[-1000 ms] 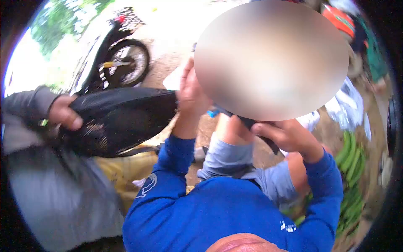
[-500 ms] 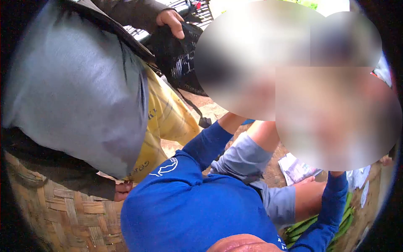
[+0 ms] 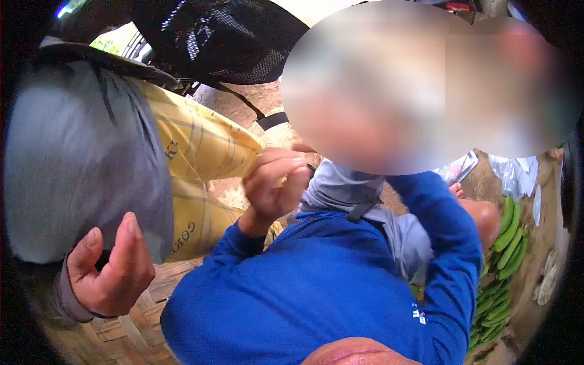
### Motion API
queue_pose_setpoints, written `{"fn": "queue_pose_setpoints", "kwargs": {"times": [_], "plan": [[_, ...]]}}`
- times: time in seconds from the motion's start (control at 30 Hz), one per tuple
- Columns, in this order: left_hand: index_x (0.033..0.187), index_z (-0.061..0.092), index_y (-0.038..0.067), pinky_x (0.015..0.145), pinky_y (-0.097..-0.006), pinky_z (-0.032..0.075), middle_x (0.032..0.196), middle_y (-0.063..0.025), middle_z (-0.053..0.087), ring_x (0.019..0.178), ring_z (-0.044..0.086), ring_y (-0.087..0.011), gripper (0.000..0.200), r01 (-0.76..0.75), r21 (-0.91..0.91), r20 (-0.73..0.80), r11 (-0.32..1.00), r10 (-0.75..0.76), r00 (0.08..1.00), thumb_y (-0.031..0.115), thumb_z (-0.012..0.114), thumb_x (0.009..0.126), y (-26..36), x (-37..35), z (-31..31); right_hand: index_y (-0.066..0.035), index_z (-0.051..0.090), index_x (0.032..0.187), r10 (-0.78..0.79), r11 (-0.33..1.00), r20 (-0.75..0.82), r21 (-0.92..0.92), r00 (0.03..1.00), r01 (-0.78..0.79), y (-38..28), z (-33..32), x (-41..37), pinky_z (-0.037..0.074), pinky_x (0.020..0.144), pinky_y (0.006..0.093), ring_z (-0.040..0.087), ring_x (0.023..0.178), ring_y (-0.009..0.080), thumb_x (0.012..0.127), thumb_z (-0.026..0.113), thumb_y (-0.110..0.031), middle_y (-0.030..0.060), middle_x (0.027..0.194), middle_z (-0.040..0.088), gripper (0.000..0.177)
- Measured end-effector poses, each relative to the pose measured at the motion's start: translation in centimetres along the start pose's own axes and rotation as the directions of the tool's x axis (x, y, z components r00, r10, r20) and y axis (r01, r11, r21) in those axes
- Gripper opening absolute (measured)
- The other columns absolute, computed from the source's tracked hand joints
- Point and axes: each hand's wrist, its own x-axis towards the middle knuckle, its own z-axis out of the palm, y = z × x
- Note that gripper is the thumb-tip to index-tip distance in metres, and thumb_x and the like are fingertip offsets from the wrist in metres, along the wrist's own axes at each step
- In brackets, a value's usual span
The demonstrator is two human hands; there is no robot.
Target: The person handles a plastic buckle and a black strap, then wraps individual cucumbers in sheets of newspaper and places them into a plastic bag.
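My left hand (image 3: pixel 275 182), in a blue sleeve, is raised in front of my chest with its fingers curled on the edge of a yellow woven sack (image 3: pixel 201 152). My right arm (image 3: pixel 450 237), also in blue, reaches up to the right, and its hand is hidden behind a blurred area. A person in a grey shirt (image 3: pixel 79 164) stands close on the left, and the sack lies against them. Their hand (image 3: pixel 112 267) hangs half curled and holds nothing. A black mesh bag (image 3: pixel 225 36) hangs above the sack.
Bunches of green bananas (image 3: pixel 505 249) lie on the dirt ground at the right, with papers (image 3: pixel 517 170) beside them. A woven bamboo basket (image 3: pixel 115 337) sits at the bottom left. Another person in grey shorts (image 3: pixel 401 237) crouches right in front of me.
My view has swung again. My left hand came down from up near the blurred area and now grips the yellow sack. The grey-shirted person's empty hand now shows at lower left.
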Motion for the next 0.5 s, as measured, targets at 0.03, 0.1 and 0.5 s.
{"fn": "queue_pose_setpoints", "kwargs": {"times": [0.03,0.1,0.5], "plan": [[0.102,0.062,0.000,0.068,-0.0372,0.056,0.089,-0.0154,0.068,0.076,0.068,-0.0273,0.018,0.022,0.007,-0.047,1.000,-0.021,0.999,0.001,0.071,0.087,0.1,-0.1,-1.0,0.001,0.043,0.144,-0.078,0.997,-0.135,-0.010,0.988,0.077,0.6,3.0,1.8,0.035,0.113,0.0430,0.043,0.137,0.0384,0.085,0.071,-0.029,0.0285,0.142,0.048,0.072],[0.103,0.061,-0.002,0.068,-0.0363,0.055,0.089,-0.0165,0.067,0.075,0.067,-0.0269,0.015,-0.029,0.002,-0.066,1.000,0.029,0.997,0.001,0.066,0.089,0.0,0.9,-2.4,0.000,0.054,0.134,-0.102,0.992,-0.157,0.063,0.982,0.113,1.3,4.8,3.5,0.043,0.104,0.0425,0.056,0.124,0.0363,0.086,0.068,-0.024,0.0261,0.127,0.060,0.055],[0.122,0.067,0.008,0.098,-0.0447,0.047,0.149,-0.0250,0.042,0.117,0.057,-0.0346,0.057,-0.159,0.266,0.199,0.951,0.107,0.974,-0.004,0.079,0.067,-2.0,8.1,5.3,0.002,0.070,0.109,0.328,0.792,0.398,0.379,0.857,-0.479,-7.4,-19.5,-5.7,0.053,0.058,0.0247,0.064,0.065,0.0103,0.090,0.055,-0.010,0.0055,0.081,0.069,0.026]]}}
